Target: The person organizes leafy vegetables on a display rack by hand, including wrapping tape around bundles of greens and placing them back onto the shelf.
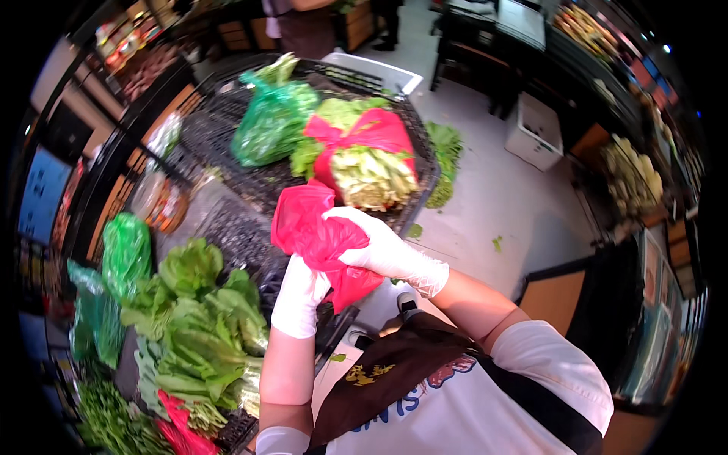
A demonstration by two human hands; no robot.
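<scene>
Both my hands wear white gloves and hold a bunched red plastic bag in front of my body. My left hand grips it from below, its fingers partly hidden by the plastic. From the right, my right hand pinches the crumpled part with thumb and fingers. Just beyond the bag, a bundle of leafy greens with pale cut stems lies in a black crate, a red plastic bag wrapped around it. A green plastic bag of vegetables rests to its left.
Loose lettuce is heaped at lower left, beside green plastic bags. A black plastic crate spans the display. Greens lie on the floor at its right. White bins stand on the floor; a person stands at the far side.
</scene>
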